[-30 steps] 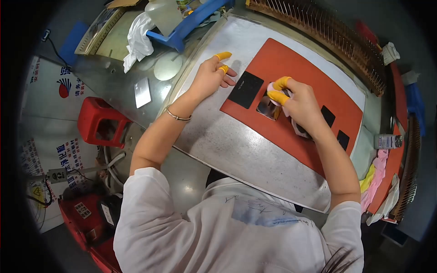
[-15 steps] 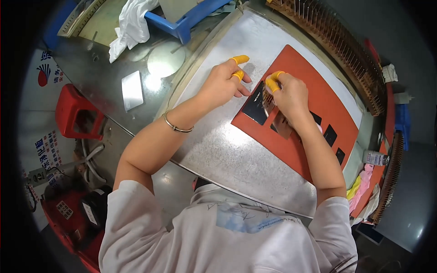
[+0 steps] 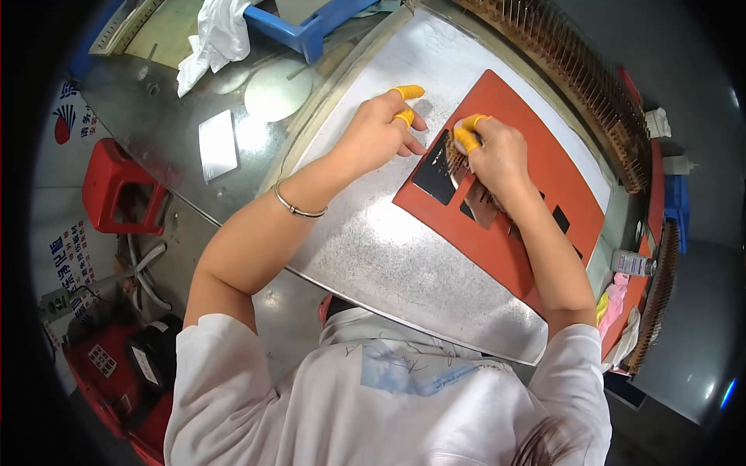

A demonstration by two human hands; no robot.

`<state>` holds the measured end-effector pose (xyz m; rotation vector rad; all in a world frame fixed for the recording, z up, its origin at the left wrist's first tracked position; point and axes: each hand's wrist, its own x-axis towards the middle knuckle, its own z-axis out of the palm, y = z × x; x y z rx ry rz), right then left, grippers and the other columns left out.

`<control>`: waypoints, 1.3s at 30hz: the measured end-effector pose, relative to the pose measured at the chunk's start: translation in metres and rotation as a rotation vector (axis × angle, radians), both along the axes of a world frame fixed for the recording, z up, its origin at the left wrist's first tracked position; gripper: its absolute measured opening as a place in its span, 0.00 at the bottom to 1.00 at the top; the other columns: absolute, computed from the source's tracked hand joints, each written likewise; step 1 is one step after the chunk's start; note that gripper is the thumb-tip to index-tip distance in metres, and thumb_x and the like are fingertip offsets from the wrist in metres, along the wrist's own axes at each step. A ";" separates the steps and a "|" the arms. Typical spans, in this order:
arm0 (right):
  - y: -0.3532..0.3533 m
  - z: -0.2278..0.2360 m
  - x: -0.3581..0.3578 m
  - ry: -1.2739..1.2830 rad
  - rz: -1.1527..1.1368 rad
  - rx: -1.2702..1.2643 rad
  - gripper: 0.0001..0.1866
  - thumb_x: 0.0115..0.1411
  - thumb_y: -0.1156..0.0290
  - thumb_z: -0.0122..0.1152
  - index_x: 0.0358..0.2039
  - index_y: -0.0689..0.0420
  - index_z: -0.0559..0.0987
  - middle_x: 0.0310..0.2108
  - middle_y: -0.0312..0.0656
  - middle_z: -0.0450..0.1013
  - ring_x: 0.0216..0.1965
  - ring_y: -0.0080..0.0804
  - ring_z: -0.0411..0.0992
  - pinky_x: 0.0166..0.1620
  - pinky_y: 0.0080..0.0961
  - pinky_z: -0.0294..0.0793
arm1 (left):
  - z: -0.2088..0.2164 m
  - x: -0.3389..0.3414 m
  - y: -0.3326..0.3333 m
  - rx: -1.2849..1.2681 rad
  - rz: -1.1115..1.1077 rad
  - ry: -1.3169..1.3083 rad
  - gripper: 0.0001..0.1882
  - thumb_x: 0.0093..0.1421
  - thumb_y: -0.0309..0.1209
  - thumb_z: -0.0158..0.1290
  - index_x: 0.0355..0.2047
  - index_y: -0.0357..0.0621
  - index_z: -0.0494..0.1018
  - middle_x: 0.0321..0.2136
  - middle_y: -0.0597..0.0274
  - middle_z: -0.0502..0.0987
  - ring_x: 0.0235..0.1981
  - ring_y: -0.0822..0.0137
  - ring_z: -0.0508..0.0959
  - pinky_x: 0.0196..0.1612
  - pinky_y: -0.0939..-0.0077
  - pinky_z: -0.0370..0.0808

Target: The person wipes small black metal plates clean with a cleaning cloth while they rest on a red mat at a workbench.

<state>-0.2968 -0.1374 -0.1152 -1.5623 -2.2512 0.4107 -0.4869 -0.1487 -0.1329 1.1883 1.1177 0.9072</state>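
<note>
Black card (image 3: 432, 172), one, glossy, small pale marks on the upper surface: flat on the red mat (image 3: 497, 250), close to the mat's left edge, directly below the bent fingertips of the right hand (image 3: 501, 159) and just to the right of the parted fingers of the left hand (image 3: 381, 128). Brownish, mirror-like patch along the card's right side, partly under the right fingertips. Right hand: bare, yellow finger covers (image 3: 468, 137) on the foremost digits, these drawn close together and pointed down at the card's upper right part; anything pinched between them: cannot tell. Left hand: loose and unclenched, over the pale board (image 3: 361, 229), likewise with yellow covers on two digits; lowest fingertip just beside the card's left edge, contact with card or mat: cannot tell. Metal bracelet (image 3: 294, 206) on the left wrist. Second card (image 3: 481, 208), reflective brown, dark at one side: on the mat, nearer the body, beside the right wrist and partly hidden by it. Further dark cards (image 3: 560, 220): on the mat's right part, past the right forearm. White card (image 3: 217, 146): on the grey table left of the board, near a round translucent disc (image 3: 278, 93). Brown rack of upright pins (image 3: 590, 101): along the board's far side.
</note>
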 end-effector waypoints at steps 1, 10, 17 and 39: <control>-0.008 -0.002 0.002 0.027 0.023 -0.026 0.06 0.48 0.69 0.58 0.26 0.56 0.79 0.25 0.43 0.74 0.26 0.42 0.73 0.30 0.35 0.72 | 0.002 0.000 -0.001 -0.013 -0.007 0.006 0.23 0.58 0.20 0.30 0.55 0.37 0.57 0.38 0.53 0.72 0.29 0.64 0.79 0.30 0.80 0.74; -0.033 -0.006 -0.001 -0.095 0.235 0.099 0.04 0.50 0.72 0.58 0.25 0.58 0.78 0.22 0.43 0.73 0.22 0.37 0.72 0.26 0.29 0.71 | 0.001 -0.001 0.000 0.016 0.001 0.017 0.22 0.58 0.20 0.30 0.54 0.37 0.59 0.37 0.54 0.72 0.29 0.65 0.78 0.31 0.79 0.74; -0.034 0.001 0.006 -0.028 0.222 -0.002 0.06 0.47 0.68 0.58 0.23 0.57 0.78 0.22 0.45 0.73 0.25 0.43 0.73 0.29 0.37 0.71 | -0.001 -0.001 -0.003 0.004 -0.018 -0.016 0.22 0.58 0.20 0.30 0.54 0.36 0.59 0.38 0.54 0.71 0.29 0.66 0.78 0.31 0.81 0.73; -0.014 0.010 0.040 0.030 -0.018 -0.129 0.05 0.49 0.72 0.59 0.27 0.57 0.78 0.24 0.44 0.74 0.25 0.39 0.73 0.29 0.29 0.72 | -0.001 0.000 0.001 0.051 -0.021 0.033 0.22 0.59 0.20 0.32 0.54 0.38 0.60 0.38 0.56 0.72 0.29 0.68 0.78 0.31 0.84 0.72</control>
